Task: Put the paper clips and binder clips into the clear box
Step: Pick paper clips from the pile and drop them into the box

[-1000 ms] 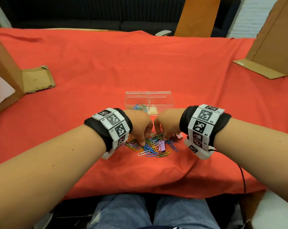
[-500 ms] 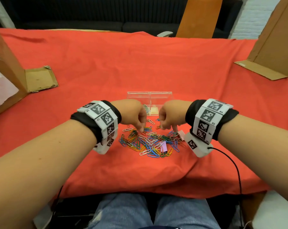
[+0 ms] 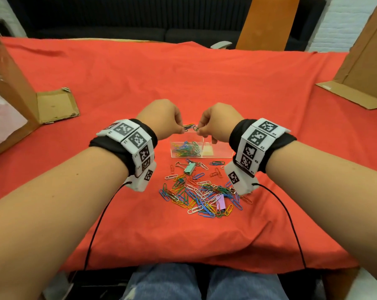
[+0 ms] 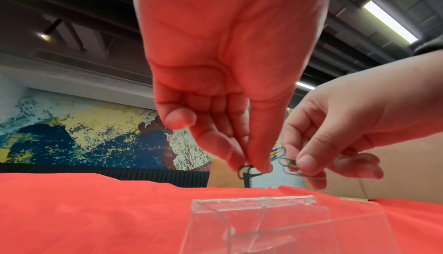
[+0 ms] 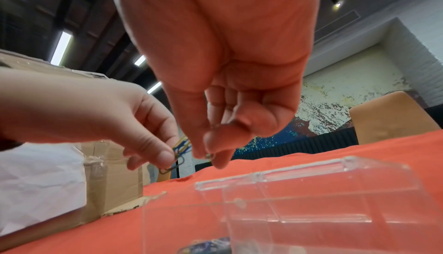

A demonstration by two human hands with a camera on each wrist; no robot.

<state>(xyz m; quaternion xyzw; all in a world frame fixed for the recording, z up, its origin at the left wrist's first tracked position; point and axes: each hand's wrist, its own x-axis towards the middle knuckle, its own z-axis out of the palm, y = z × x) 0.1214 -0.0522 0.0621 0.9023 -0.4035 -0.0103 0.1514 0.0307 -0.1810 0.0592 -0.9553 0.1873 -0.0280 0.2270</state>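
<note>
The clear box [image 3: 223, 153] stands on the red cloth; its left compartment holds several coloured paper clips [image 3: 186, 149]. Just above that compartment both hands meet. My left hand [image 3: 181, 131] pinches a few dark and coloured clips [image 3: 188, 127] between thumb and fingertips, seen as a dark green clip [image 4: 244, 171] in the left wrist view. My right hand [image 3: 198, 132] pinches a green clip [image 4: 289, 165]. Nearer me lies a loose pile of paper clips [image 3: 202, 198] with a green binder clip [image 3: 189, 168] and a pink binder clip [image 3: 221, 202].
A pale yellow item [image 3: 208, 151] sits in the box's right compartment. Cardboard boxes stand at the left [image 3: 53, 105] and right [image 3: 356, 83] of the table. An orange chair back [image 3: 267, 22] is beyond the far edge. Wrist cables hang over the front edge.
Both hands have lifted off the clip pile and moved forward and up to above the box, each carrying clips. The pile is now uncovered.
</note>
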